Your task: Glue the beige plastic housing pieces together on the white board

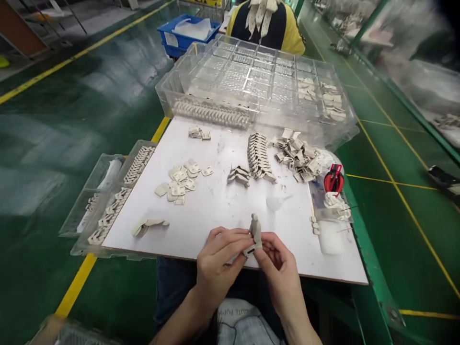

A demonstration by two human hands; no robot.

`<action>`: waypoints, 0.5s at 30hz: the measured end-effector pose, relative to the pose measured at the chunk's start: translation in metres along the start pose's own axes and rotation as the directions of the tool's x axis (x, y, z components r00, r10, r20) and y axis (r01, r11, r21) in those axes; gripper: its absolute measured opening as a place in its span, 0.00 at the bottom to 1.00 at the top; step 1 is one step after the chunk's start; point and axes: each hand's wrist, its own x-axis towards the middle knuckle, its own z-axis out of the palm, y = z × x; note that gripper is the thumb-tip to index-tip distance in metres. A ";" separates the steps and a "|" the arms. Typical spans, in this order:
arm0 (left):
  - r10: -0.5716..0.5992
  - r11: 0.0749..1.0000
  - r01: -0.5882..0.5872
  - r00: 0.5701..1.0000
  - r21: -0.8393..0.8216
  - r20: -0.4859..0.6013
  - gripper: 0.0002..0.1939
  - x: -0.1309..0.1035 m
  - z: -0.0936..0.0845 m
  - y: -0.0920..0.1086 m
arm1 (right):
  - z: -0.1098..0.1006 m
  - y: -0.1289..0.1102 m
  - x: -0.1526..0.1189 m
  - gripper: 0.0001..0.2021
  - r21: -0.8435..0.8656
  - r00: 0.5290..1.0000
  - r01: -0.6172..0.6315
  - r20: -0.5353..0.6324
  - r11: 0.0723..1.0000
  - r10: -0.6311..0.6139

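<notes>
- Left grip (217, 261): fingers closed on the left side of the beige slotted part (255, 231).
- Right grip (282, 263): thumb and fingers pinching its lower right; both grips clamped.
- Part sits between my grips at the near edge of the white surface (206, 211), narrow end up, slot low and facing me.
- I'd brace with the left, make small adjustments with the right; light, even pressure seems best, since thin edges could flex or slip.
- I'd want fingertips clear of the slot so alignment shows.
- Loose flat pieces (178, 175) and stacked row (258, 153) lie beyond; elbows low, no sweeping.
</notes>
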 end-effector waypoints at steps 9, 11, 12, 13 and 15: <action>-0.022 0.999 0.024 0.999 -0.043 0.039 0.13 0.000 -0.003 -0.001 | -0.001 -0.004 -0.001 0.14 -0.024 0.998 0.003 0.067 1.000 -0.001; -0.018 0.999 0.020 0.999 -0.041 0.027 0.12 -0.001 -0.002 -0.002 | 0.000 -0.005 -0.001 0.14 -0.009 0.999 -0.022 0.037 1.000 0.022; -0.022 0.999 0.022 1.000 -0.043 0.016 0.11 -0.001 0.000 -0.002 | 0.000 -0.006 -0.001 0.14 -0.005 0.999 -0.025 0.025 1.000 0.025; -0.028 0.999 0.028 1.000 -0.043 0.005 0.10 -0.001 0.001 -0.002 | 0.000 -0.006 -0.001 0.14 -0.005 1.000 -0.021 0.019 1.000 0.021; -0.044 0.998 0.044 0.999 -0.034 -0.013 0.10 -0.002 0.003 -0.002 | -0.001 -0.006 0.000 0.14 -0.012 1.000 0.007 0.017 1.000 -0.007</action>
